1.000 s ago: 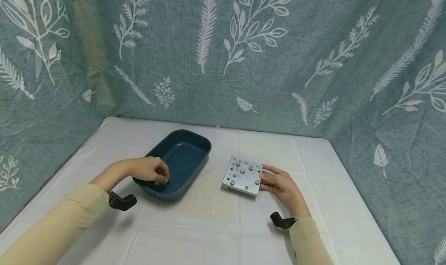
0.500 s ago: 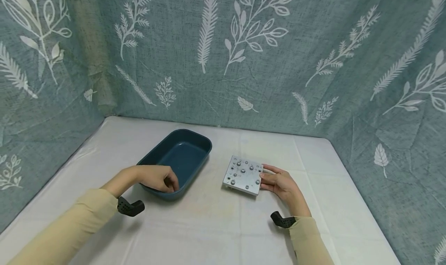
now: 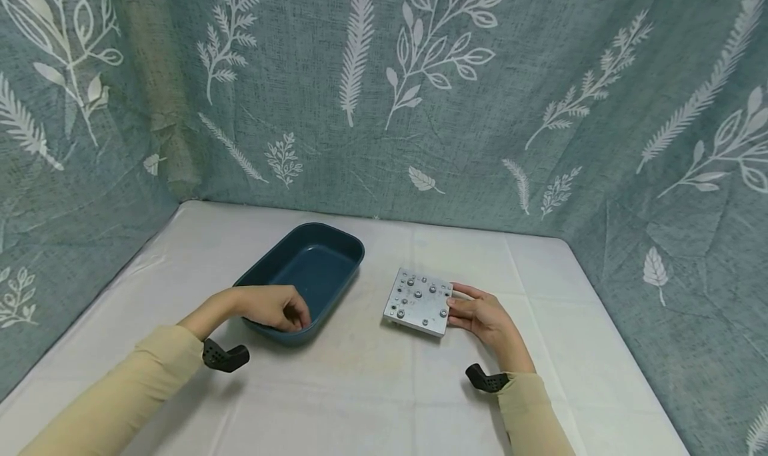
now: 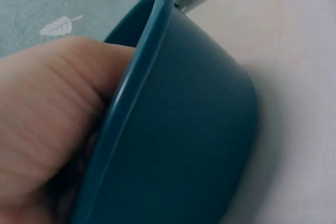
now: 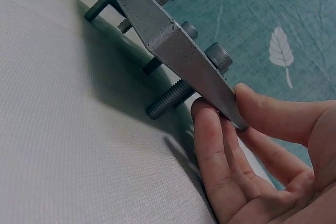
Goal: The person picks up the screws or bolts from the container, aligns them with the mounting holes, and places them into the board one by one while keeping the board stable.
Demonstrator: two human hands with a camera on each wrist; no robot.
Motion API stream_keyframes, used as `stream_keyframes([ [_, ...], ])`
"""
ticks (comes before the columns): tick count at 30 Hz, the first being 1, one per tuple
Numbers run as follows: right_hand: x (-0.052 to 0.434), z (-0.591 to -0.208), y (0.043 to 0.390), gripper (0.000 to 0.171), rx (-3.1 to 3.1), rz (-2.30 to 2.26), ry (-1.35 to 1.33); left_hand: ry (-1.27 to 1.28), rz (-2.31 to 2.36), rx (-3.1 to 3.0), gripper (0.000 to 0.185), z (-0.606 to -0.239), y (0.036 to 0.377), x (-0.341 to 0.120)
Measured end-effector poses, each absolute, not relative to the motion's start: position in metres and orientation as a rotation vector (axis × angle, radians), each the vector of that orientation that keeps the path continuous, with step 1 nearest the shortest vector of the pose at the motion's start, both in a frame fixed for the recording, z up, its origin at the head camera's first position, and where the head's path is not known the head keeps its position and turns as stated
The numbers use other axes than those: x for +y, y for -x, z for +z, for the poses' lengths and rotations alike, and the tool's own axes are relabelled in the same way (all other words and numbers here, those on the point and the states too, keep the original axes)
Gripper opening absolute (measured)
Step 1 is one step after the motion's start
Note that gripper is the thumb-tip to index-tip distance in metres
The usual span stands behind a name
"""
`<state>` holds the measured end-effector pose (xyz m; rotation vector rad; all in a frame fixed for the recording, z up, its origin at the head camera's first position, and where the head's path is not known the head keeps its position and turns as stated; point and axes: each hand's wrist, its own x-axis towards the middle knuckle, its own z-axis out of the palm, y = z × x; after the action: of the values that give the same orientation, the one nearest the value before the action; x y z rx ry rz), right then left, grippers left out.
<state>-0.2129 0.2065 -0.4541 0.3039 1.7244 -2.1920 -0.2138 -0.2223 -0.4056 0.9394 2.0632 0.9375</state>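
A table (image 3: 372, 403) under a creased white cloth fills the lower part of the head view. Teal fabric (image 3: 540, 76) printed with white leaves and fern sprigs hangs behind its far, left and right edges. The light is soft and even.

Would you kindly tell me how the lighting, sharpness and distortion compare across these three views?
Head view: even, soft light, sharp, with wide-angle bending of the curtain edges. Left wrist view: the left hand is a blurred mass close to the lens, and the blue tub is soft too. Right wrist view: the metal plate is fairly crisp and casts a dark shadow on the white cloth; the right hand is slightly soft.
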Motion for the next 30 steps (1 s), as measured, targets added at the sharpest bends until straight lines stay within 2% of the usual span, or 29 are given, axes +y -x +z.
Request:
stream_keyframes([
  [10,0.2070,-0.4568,0.2140,0.058,1.726,-2.190,-0.306,-0.898,0.929,2.050,0.028,-0.4063,0.2146,-0.2210],
  [30,0.2073,-0.4575,0.2145,0.058,1.726,-2.195,-0.298,-0.909,1.132,2.047,0.011,-0.4072,0.2145,-0.2280],
])
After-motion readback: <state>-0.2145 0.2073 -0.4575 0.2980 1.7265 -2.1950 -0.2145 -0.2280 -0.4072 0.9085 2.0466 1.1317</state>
